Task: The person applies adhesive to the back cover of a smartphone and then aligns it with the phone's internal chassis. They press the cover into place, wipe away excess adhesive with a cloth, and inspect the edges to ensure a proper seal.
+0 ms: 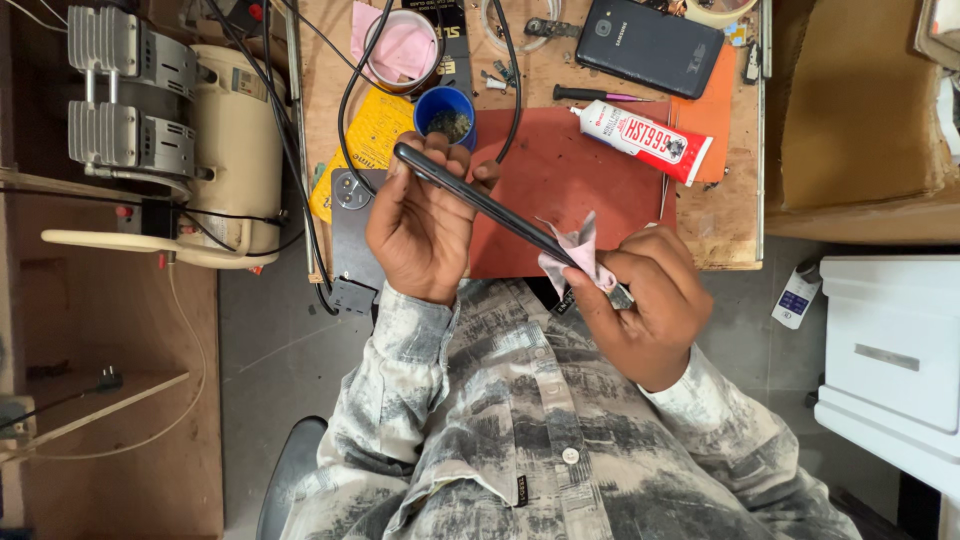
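My left hand (422,232) grips a thin black phone (480,200) by its upper end, holding it edge-on and slanted down to the right. My right hand (650,300) pinches a small pinkish-white cloth (572,255) against the phone's lower end. Both hands hover just in front of a small wooden workbench (725,225), above a dark red mat (570,180).
On the bench lie a white glue tube (645,140), a second dark phone (650,42), a blue cup (446,112), a tin holding pink cloth (402,50), a black-handled tool (590,95) and cables. A cream compressor (190,130) stands left, a white cabinet (890,350) right.
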